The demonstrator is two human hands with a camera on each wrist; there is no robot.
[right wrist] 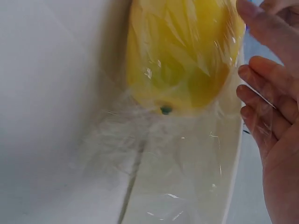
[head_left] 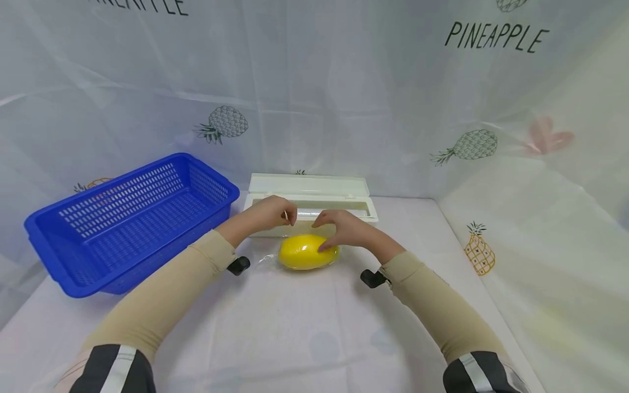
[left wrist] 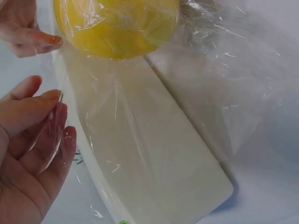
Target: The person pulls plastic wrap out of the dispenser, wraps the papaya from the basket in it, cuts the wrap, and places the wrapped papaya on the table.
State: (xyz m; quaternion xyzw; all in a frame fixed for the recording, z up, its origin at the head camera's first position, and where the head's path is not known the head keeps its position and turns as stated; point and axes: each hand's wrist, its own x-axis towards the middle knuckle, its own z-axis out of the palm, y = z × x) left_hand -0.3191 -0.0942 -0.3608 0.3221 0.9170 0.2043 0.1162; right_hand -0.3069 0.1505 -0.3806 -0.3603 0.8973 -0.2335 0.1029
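A yellow oval fruit [head_left: 304,254] lies on the table under clear cling film [head_left: 265,261], just in front of a white film dispenser box [head_left: 309,191] whose lid stands open. My left hand [head_left: 287,215] hovers over the box's front edge beside the fruit. In the left wrist view its fingers [left wrist: 46,105] are nearly straight and the film [left wrist: 224,84] clings to them. My right hand [head_left: 324,234] rests with straight fingers on top of the fruit. The right wrist view shows film [right wrist: 140,140] draped over the fruit [right wrist: 182,51] and across my right hand [right wrist: 252,93].
A blue slotted basket [head_left: 147,259] with nothing in it sits at the left of the table, close to the box. Sheeting printed with pineapples hangs behind and at the right. The table is covered with a white cloth [head_left: 295,327].
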